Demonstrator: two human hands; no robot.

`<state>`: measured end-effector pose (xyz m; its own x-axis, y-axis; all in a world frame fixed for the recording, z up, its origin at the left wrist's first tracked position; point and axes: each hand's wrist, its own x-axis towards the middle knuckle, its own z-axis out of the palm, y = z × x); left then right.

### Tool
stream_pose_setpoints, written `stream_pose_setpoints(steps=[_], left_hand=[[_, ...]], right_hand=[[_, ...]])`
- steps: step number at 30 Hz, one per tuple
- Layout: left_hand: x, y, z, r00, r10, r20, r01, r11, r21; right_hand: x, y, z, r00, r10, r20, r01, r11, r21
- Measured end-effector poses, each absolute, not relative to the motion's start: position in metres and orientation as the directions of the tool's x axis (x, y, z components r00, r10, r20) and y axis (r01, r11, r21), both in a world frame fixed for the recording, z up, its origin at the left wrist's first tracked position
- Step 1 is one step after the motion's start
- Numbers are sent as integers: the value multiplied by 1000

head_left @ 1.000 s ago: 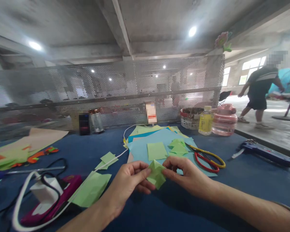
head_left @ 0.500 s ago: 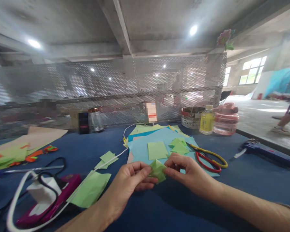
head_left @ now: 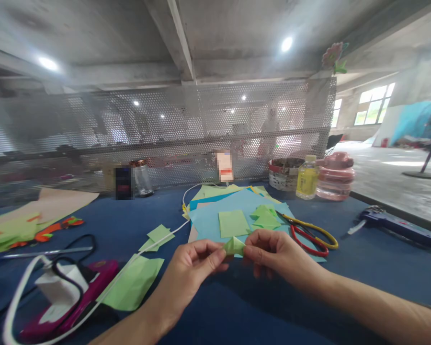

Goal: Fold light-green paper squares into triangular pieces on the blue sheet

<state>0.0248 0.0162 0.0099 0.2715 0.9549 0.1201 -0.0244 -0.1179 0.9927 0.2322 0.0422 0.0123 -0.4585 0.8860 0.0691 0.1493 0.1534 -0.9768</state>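
Between my hands is a small piece of folded green paper (head_left: 234, 246), raised over the blue table in a peaked shape. My left hand (head_left: 197, 266) pinches its left end between thumb and fingers. On the right end, my right hand (head_left: 273, 254) has its thumb and forefinger closed on the paper. Just beyond lies a flat green paper square (head_left: 233, 224) on a light blue sheet (head_left: 208, 221). Folded green paper pieces (head_left: 266, 217) rest to its right, beside scissors (head_left: 314, 235) with one red and one yellow handle loop.
Left of my hands are loose green squares (head_left: 132, 282), a white cable (head_left: 158, 243) and a magenta power strip (head_left: 72, 297). To the right lies a blue glue gun (head_left: 398, 225). A yellow bottle (head_left: 306, 178), pink jug (head_left: 335, 177) and basket (head_left: 286, 173) stand at the back.
The green paper now looks flatter and shorter in height, its lower part folded up out of sight. Both hands stay on it. A person's leg at the far right has gone from view.
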Motion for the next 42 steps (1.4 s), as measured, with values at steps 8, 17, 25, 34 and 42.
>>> stream_pose_setpoints(steps=[8, 17, 25, 34, 42], left_hand=[[25, 9, 12, 276, 893, 355, 171, -409, 896], [29, 7, 5, 283, 876, 391, 73, -426, 902], [30, 10, 6, 336, 928, 161, 87, -201, 976], [29, 9, 1, 311, 934, 176, 213, -249, 945], [32, 7, 3, 299, 939, 167, 200, -233, 952]], right_hand=[[232, 40, 13, -498, 857, 133, 123, 222, -967], [230, 39, 13, -447, 872, 200, 122, 280, -952], [230, 37, 10, -417, 878, 236, 249, 360, -899], [229, 35, 7, -401, 886, 234, 317, 374, -872], [228, 34, 7, -401, 871, 284, 317, 423, -849]])
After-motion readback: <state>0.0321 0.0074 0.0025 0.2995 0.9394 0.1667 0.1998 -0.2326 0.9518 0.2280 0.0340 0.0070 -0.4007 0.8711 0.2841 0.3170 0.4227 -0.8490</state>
